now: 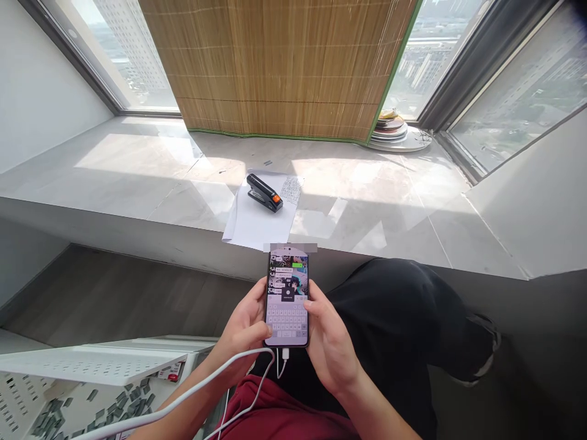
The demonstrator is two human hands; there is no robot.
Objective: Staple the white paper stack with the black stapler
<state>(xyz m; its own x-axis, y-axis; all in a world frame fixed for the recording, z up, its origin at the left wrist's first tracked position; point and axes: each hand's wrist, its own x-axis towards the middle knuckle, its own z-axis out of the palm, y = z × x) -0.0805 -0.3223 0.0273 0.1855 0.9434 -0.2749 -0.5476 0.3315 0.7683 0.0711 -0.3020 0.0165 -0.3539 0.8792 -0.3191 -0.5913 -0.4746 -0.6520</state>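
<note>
A phone (287,305) is held upright between both hands, its screen showing a chat and an on-screen keyboard. My left hand (245,327) grips its left edge, the thumb over the keyboard's lower left. Round the right edge my right hand (331,342) is closed, its thumb at the keyboard's upper right. A white cable (285,354) is plugged into the phone's lower end. Beyond the phone, a black stapler (265,193) with an orange part lies on white paper (257,226) on the marble sill (183,183).
Stacked plates (389,133) stand at the sill's right, beside a hanging bamboo blind (284,67). At the lower left, a white perforated container (92,363) holds several grey staple strips (123,406) and a small red-and-white box (169,371). My bent leg (394,311) is at the right.
</note>
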